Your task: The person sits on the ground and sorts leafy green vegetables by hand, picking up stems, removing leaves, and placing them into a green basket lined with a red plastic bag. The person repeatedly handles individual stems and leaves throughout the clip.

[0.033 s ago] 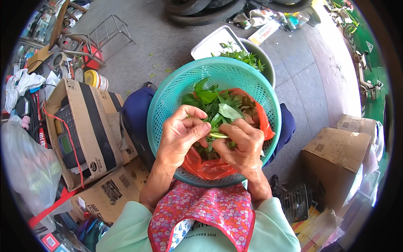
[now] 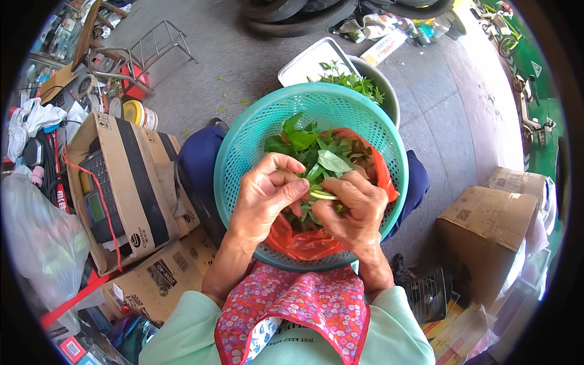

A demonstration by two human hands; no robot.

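Note:
My right hand [image 2: 353,210] is closed on pale green leafy stems [image 2: 323,195], whose cut-looking ends point toward my left hand. My left hand [image 2: 271,191] is also closed, thumb against curled fingers, with the stems' ends at its thumb tip; the fingers partly hide what it grips. Beneath both hands lies a heap of leafy greens [image 2: 301,139] in a red plastic bag [image 2: 298,239]. The bag sits inside a turquoise perforated basket [image 2: 243,143] on my lap. One broad pale leaf [image 2: 334,161] rests just above my right fingers.
Beyond the basket stand a grey basin [image 2: 389,100] with more greens and a white tray [image 2: 310,58]. At left, a cardboard box [image 2: 137,201] holds a keypad machine. Other cartons [image 2: 486,213] stand at right. Tyres [image 2: 298,21] and a metal rack [image 2: 161,45] lie farther off.
Both hands have shifted very slightly to the right. The pale stems between them show a little more plainly, and the grips look the same.

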